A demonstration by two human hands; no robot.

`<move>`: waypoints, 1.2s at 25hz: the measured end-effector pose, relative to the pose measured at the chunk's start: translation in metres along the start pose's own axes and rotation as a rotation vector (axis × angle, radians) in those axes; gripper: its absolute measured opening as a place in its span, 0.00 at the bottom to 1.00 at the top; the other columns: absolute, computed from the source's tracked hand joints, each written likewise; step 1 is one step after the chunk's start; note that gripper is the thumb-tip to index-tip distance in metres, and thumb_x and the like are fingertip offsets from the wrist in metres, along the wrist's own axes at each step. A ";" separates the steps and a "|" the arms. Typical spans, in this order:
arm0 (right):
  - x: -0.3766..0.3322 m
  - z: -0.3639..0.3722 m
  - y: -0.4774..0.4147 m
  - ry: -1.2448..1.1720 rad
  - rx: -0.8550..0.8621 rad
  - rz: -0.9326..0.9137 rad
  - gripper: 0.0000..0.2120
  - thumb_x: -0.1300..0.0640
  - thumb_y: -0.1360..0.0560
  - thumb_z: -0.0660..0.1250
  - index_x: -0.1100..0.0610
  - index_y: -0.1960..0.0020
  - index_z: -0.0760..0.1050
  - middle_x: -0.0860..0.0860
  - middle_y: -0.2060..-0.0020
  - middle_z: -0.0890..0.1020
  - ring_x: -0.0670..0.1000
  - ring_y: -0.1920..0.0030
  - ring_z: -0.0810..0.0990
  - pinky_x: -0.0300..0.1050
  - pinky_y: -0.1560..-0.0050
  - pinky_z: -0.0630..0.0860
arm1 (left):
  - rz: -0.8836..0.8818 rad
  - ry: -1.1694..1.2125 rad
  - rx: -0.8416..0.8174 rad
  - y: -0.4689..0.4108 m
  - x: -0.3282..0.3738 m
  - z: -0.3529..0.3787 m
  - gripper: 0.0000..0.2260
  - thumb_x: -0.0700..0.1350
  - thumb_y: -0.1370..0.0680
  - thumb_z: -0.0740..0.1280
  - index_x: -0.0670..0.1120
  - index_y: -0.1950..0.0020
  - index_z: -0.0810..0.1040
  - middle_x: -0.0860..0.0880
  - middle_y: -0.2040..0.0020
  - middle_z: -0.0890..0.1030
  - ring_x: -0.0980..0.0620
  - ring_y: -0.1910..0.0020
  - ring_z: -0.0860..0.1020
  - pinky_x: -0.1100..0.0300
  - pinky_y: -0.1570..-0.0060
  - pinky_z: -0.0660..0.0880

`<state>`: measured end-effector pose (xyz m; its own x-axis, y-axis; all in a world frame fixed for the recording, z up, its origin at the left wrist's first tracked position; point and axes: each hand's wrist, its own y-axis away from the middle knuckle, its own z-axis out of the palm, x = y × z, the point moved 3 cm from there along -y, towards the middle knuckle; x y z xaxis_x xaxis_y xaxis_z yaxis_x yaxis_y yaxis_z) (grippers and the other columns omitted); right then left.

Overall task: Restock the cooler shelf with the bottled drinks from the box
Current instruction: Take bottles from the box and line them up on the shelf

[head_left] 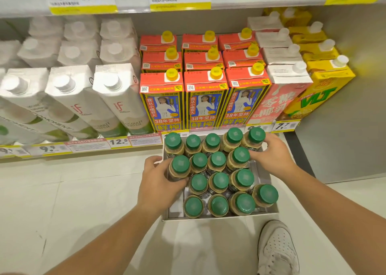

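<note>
A white cardboard box (269,176) sits on the floor below the bottom shelf, packed with several beige bottled drinks with green caps. My left hand (158,180) wraps around a green-capped bottle (180,166) at the box's left side. At the far right corner my right hand (271,155) reaches in, its fingers closed around another bottle (253,138) and touching a neighbouring one (240,156). Both bottles stand upright in the box.
The bottom shelf (83,151) holds white coconut water cartons (117,99), red and blue cartons (161,99), a pink carton (279,99) and yellow cartons (319,93). Price tags line the shelf edges. My white shoe (277,249) stands on the tiled floor, right of the box.
</note>
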<state>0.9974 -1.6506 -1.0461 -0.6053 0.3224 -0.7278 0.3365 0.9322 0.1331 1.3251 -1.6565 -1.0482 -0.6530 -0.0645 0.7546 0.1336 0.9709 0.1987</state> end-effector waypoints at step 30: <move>-0.397 -0.403 0.032 -0.218 0.455 -0.496 0.14 0.47 0.40 0.72 0.47 0.56 0.80 0.46 0.63 0.86 0.45 0.66 0.82 0.41 0.65 0.77 | 0.941 0.239 0.260 -0.017 0.534 -0.261 0.13 0.61 0.37 0.72 0.53 0.62 0.81 0.59 0.65 0.83 0.60 0.67 0.80 0.66 0.68 0.74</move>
<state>0.9581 -1.6826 -0.4816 -0.6228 -0.2075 -0.7544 0.3555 0.7838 -0.5091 1.1691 -1.7681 -0.4857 -0.1951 0.7379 0.6461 0.3323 0.6695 -0.6643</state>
